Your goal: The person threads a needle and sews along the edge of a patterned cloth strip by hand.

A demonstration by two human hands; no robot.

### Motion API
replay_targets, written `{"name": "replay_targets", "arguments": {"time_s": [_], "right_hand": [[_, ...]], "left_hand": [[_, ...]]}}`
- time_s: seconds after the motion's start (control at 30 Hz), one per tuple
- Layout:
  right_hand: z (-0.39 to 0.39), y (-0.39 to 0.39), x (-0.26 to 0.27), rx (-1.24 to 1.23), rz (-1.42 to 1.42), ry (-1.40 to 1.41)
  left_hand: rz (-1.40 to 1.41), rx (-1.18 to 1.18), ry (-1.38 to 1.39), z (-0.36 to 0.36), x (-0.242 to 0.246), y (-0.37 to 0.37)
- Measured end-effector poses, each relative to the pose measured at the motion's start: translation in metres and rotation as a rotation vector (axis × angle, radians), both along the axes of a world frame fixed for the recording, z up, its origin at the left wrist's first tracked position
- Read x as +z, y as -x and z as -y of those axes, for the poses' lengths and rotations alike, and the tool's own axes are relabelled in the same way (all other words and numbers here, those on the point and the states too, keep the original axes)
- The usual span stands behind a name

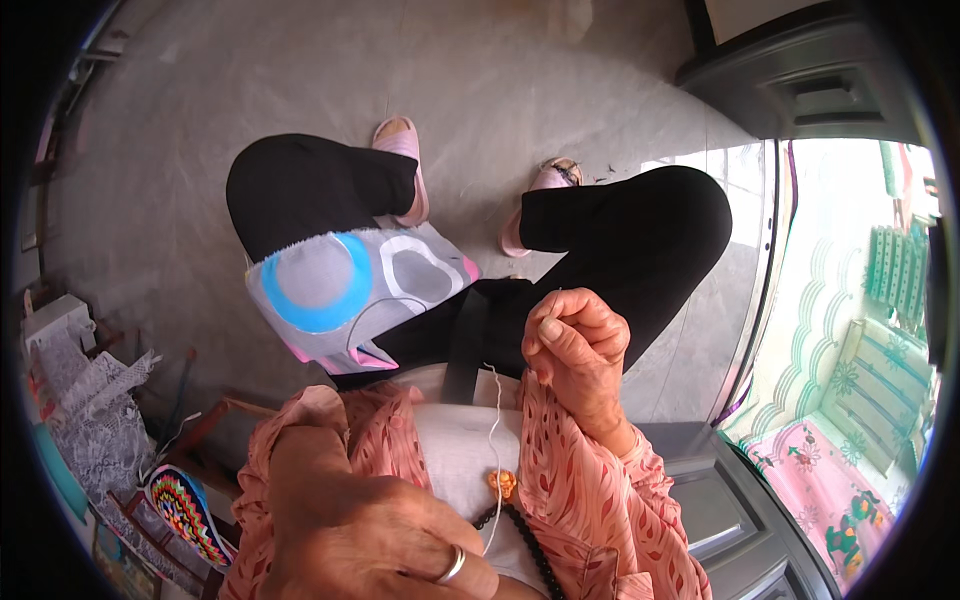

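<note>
My right hand point(574, 349) is raised over my lap, thumb and index finger pinched on a thin needle that points up. My left hand point(397, 540), with a silver ring, is close to the camera at the bottom; its fingertips are hidden. A white thread point(496, 442) hangs before my chest and runs down beside the left fingers; whether they grip it cannot be told. A grey cloth point(322, 289) with blue, white and pink shapes lies over my left thigh. A black bead necklace point(536, 551) with an orange pendant point(502, 484) hangs at my chest.
Pink slippers point(409, 150) are on my feet on the grey floor point(300, 82). Dark scraps point(604, 174) lie by the right foot. At left are white lace point(101, 397), wooden frame parts point(199, 435) and a multicoloured patterned item point(187, 514). A grey panelled door point(720, 510) stands right.
</note>
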State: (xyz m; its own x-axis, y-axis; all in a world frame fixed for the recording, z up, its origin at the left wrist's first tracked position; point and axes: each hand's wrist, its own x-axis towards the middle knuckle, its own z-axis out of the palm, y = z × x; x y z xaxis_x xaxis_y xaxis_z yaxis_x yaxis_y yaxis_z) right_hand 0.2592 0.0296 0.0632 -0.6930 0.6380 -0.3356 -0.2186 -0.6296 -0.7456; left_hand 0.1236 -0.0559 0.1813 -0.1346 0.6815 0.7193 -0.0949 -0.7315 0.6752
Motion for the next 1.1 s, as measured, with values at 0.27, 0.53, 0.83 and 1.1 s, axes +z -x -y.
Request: {"name": "replay_targets", "arguments": {"time_s": [0.27,0.53,0.83,1.1], "right_hand": [[-0.044,0.016,0.035,0.016,-0.045,-0.250],[-0.105,0.058,0.112,0.015,-0.158,-0.460],[-0.157,0.123,0.116,-0.004,-0.284,-0.471],[-0.183,0.161,0.083,-0.005,-0.225,-0.315]], "left_hand": [[-0.025,-0.322,-0.066,-0.026,0.039,0.017],[-0.021,-0.601,-0.148,-0.079,0.082,0.011],[-0.067,-0.643,-0.100,-0.118,0.082,0.046],[-0.026,-0.580,-0.089,-0.138,0.066,0.076]]}}
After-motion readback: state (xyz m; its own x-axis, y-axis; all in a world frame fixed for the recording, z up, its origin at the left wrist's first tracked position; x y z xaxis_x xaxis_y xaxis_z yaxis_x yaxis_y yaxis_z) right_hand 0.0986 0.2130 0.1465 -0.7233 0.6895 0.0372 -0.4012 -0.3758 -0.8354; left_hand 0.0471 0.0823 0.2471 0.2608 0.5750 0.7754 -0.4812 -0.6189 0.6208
